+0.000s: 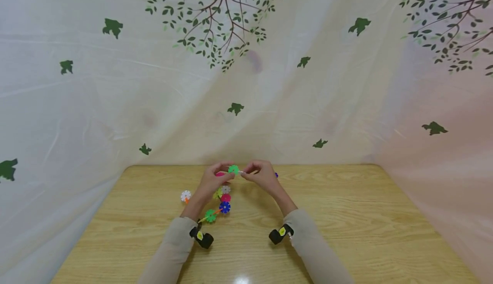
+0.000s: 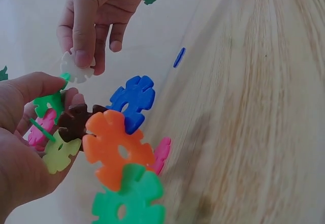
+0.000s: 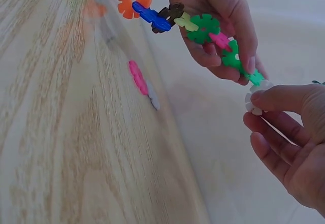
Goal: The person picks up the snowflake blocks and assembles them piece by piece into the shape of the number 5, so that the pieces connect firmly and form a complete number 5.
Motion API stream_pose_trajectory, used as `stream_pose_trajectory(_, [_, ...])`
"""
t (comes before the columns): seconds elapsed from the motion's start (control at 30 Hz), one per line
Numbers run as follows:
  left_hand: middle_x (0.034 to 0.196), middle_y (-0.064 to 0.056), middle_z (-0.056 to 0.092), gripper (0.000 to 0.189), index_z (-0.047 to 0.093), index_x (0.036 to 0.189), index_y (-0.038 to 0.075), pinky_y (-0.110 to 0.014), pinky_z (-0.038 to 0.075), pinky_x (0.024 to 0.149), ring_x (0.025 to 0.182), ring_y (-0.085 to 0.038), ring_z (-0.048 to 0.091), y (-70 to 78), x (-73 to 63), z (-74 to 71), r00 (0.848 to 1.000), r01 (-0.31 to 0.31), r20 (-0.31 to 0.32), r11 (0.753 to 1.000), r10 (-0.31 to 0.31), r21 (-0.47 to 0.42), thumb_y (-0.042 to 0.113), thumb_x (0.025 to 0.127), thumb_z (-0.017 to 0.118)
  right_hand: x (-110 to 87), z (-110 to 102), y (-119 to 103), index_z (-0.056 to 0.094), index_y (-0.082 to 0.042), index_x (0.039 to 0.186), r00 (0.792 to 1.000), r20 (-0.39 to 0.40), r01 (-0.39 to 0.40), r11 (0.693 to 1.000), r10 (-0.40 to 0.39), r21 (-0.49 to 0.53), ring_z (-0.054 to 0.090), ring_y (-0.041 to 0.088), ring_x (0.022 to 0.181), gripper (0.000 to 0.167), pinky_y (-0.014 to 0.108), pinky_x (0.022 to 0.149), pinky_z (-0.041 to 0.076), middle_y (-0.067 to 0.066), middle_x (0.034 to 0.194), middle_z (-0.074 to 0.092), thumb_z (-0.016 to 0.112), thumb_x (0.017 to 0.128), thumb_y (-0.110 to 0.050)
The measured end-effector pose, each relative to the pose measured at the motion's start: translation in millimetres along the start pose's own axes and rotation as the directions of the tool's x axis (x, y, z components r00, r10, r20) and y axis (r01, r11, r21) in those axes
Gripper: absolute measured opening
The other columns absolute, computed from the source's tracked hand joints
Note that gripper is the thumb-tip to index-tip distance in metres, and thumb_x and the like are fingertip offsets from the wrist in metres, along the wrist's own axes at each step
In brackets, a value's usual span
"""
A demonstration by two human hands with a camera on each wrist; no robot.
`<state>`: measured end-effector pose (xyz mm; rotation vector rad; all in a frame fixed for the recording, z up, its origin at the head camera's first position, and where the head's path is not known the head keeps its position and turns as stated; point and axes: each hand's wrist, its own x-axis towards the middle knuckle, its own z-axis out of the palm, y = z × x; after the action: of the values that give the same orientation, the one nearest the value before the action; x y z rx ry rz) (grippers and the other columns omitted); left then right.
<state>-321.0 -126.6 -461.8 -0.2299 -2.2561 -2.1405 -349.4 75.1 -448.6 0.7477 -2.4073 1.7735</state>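
My left hand [image 1: 209,181] holds a chain of notched, flower-shaped plastic linking discs, its thumb and fingertips at the green end disc [image 3: 255,77]. Brown [image 2: 76,126], blue [image 2: 139,89], orange [image 2: 101,142] and larger green [image 2: 147,196] discs trail from that hand, slotted edge to edge. Between thumb and fingers my right hand [image 1: 263,176] pinches a white disc [image 3: 255,101]. The white disc meets the chain's green end disc, edge against edge. Both hands are raised over the far part of the table, fingertips close together.
On the wooden table [image 1: 346,215] lie a loose pink disc [image 3: 136,75] and a greyish-white disc [image 3: 154,97] beside it. A blue disc [image 2: 179,57] lies near the far edge, mostly behind my right hand in the head view. A printed curtain [image 1: 269,134] hangs behind the table.
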Motion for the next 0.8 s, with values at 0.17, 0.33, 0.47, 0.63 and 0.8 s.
stream_pose_trajectory(0.17, [0.110,-0.013,0.066,0.043,0.059,0.134,-0.006,-0.035,0.063,0.080,0.089,-0.018,0.068,2.4,-1.6,0.8,1.000,-0.006,0.003,1.000,0.006,-0.018,0.002,0.094,0.070,0.5,1.4,-0.7,0.075,0.002,0.084,1.000,-0.006,0.030,0.999,-0.030,-0.027,0.065,0.006,0.072,0.006,0.023,0.065,0.057,0.016,0.083,0.074,0.080,0.084,-0.001])
stream_pose_trajectory(0.33, [0.106,-0.013,0.067,0.037,0.063,0.129,-0.007,-0.030,0.063,0.078,0.085,-0.013,0.068,5.1,-3.3,2.2,1.000,-0.024,0.005,0.999,0.024,-0.046,-0.004,0.092,0.069,-0.9,2.2,0.4,0.075,0.002,0.083,0.997,-0.005,0.076,0.997,-0.076,-0.021,0.064,0.007,0.071,0.005,0.022,0.065,0.056,0.019,0.084,0.074,0.079,0.085,0.001])
stream_pose_trajectory(0.47, [0.106,-0.013,0.068,0.035,0.063,0.127,-0.008,-0.029,0.063,0.079,0.085,-0.013,0.069,5.5,-3.9,2.2,1.000,-0.022,0.003,0.997,0.022,-0.071,-0.005,0.092,0.068,-2.3,3.1,0.6,0.075,0.003,0.082,0.996,-0.006,0.093,0.996,-0.093,0.002,0.064,0.008,0.070,0.005,0.021,0.065,0.055,0.022,0.084,0.073,0.079,0.085,0.002])
stream_pose_trajectory(0.63, [0.107,-0.012,0.067,0.039,0.063,0.129,-0.008,-0.032,0.062,0.085,0.088,-0.016,0.071,5.6,-4.8,1.9,1.000,-0.009,0.003,0.997,0.009,-0.080,-0.004,0.091,0.069,-3.3,5.9,0.2,0.075,0.006,0.083,0.997,-0.032,0.076,0.996,-0.075,0.039,0.063,0.007,0.068,0.005,0.018,0.063,0.054,0.025,0.086,0.073,0.080,0.084,0.003])
stream_pose_trajectory(0.8, [0.105,-0.011,0.066,0.039,0.062,0.129,-0.009,-0.032,0.062,0.086,0.087,-0.015,0.071,5.3,-4.8,1.7,1.000,-0.005,-0.001,0.995,0.005,-0.102,-0.004,0.091,0.070,-4.3,10.0,-1.7,0.074,0.010,0.083,0.994,-0.065,0.091,0.993,-0.086,0.075,0.064,0.008,0.068,0.004,0.017,0.063,0.054,0.030,0.087,0.072,0.077,0.082,0.011])
